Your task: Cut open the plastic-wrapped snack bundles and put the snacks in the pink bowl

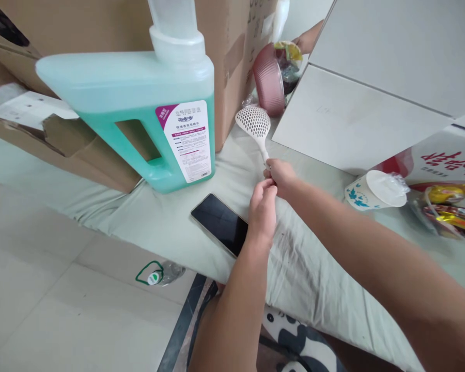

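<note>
A white skimmer (253, 123) with a perforated round head lies over the cloth-covered table, its head pointing away from me. My right hand (281, 178) is closed round its handle. Just below, my left hand (263, 209) has its fingers pressed together at the handle's lower end, touching my right hand; the grip itself is mostly hidden. Beside my left wrist lies a dark-screened phone (221, 223), partly covered by the hand and forearm. A large jug of turquoise liquid (139, 98) stands left of the hands.
Cardboard boxes (227, 67) stand behind the jug. A pink ribbed bowl (269, 80) is tipped near another person's hand (310, 37). White panels (356, 113) bound the right, with a paper cup (362, 192) and wrapped snacks (453, 212). A clear bottle (170, 273) is on the floor.
</note>
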A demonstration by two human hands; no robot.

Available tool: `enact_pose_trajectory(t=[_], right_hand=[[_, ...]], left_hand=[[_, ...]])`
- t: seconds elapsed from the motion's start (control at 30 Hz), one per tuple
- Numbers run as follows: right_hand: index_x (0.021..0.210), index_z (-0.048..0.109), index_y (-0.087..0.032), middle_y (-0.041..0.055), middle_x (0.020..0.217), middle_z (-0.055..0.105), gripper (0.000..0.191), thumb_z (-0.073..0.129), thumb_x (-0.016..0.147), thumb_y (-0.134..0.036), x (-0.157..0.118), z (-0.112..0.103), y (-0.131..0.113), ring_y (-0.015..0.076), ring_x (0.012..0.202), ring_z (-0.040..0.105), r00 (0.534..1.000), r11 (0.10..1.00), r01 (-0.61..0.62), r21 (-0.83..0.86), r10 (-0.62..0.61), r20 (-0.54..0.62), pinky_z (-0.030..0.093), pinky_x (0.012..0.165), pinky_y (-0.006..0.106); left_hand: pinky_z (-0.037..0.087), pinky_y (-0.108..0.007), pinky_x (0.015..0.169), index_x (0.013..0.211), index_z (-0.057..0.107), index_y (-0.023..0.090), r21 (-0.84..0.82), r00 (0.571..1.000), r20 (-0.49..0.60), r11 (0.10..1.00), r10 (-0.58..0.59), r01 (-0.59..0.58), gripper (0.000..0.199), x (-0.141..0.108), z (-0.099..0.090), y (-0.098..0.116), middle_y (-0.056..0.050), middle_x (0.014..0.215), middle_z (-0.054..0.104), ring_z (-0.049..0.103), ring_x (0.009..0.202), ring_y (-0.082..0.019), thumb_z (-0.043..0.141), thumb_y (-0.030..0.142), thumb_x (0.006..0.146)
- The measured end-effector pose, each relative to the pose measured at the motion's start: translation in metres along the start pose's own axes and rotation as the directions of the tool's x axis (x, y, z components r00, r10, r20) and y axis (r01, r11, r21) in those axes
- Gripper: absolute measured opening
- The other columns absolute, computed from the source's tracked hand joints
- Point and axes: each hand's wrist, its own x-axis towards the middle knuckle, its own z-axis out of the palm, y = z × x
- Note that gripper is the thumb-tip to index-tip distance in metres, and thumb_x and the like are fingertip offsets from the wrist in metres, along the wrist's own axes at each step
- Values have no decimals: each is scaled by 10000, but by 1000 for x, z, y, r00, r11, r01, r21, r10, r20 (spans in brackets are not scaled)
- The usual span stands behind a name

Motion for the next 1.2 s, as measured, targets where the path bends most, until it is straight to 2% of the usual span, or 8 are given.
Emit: enact_pose_trajectory(t=[0.1,0.23,0.4,0.5,0.8,0.97,1.1,1.2], right_hand=[[809,365,-240,-88,500,276,190,427,981,-190,-23,-11,6,79,407,212,997,1000,-30,-1,30,68,180,397,219],[775,353,-235,-94,455,284,231,433,982,-173,-53,-33,8,59,375,181,990,997,-79,-13,80,117,141,385,213],[746,352,-224,-88,444,319,272,424,1002,-171,-71,-57,17,47,354,213,991,998,-39,40,34,132,150,389,200],[749,347,-229,-85,439,317,274,384,1013,-169,-64,-57,18,54,350,215,995,993,-17,119,5,97,157,390,204],[832,353,-237,-89,528,308,161,406,967,-166,-16,-4,-13,61,401,225,999,978,-9,210,0,41,172,391,190],[847,358,-238,-89,547,293,163,378,994,-169,5,10,-29,53,400,222,998,980,-61,189,54,38,162,391,178],[797,361,-232,-98,516,240,225,380,1010,-165,2,3,-32,47,390,162,983,979,-173,108,164,87,124,377,180],[780,376,-225,-104,486,234,265,346,1041,-188,-18,-16,-27,44,380,140,970,973,-226,36,222,95,113,366,168]], left_hand=[[497,-312,826,919,662,203,-35,994,-105,999,-21,18,151,0,-2,0,-39,988,698,712,876,-185,556,308,894],[371,-259,572,719,557,185,-31,970,-241,999,-2,-6,152,1,-5,3,26,726,547,512,515,-84,537,273,842],[333,-224,521,656,519,192,-133,969,-244,989,29,-64,149,2,-5,6,49,576,444,428,497,-81,531,231,800],[333,-212,512,658,533,190,-141,975,-222,988,30,-63,151,0,-2,3,47,563,450,424,503,-81,534,231,804],[341,-196,508,652,537,183,-141,988,-148,988,38,-59,188,0,9,-5,41,559,460,434,509,-77,539,258,824],[343,-197,508,655,535,181,-148,989,-138,987,43,-64,215,0,7,-2,38,575,468,435,510,-74,537,273,849],[343,-198,511,662,539,182,-159,990,-135,986,28,-50,204,0,2,1,38,579,471,438,513,-76,538,266,847],[346,-195,520,674,544,182,-167,989,-142,985,27,-51,174,0,0,3,41,590,468,441,525,-74,542,255,832]])
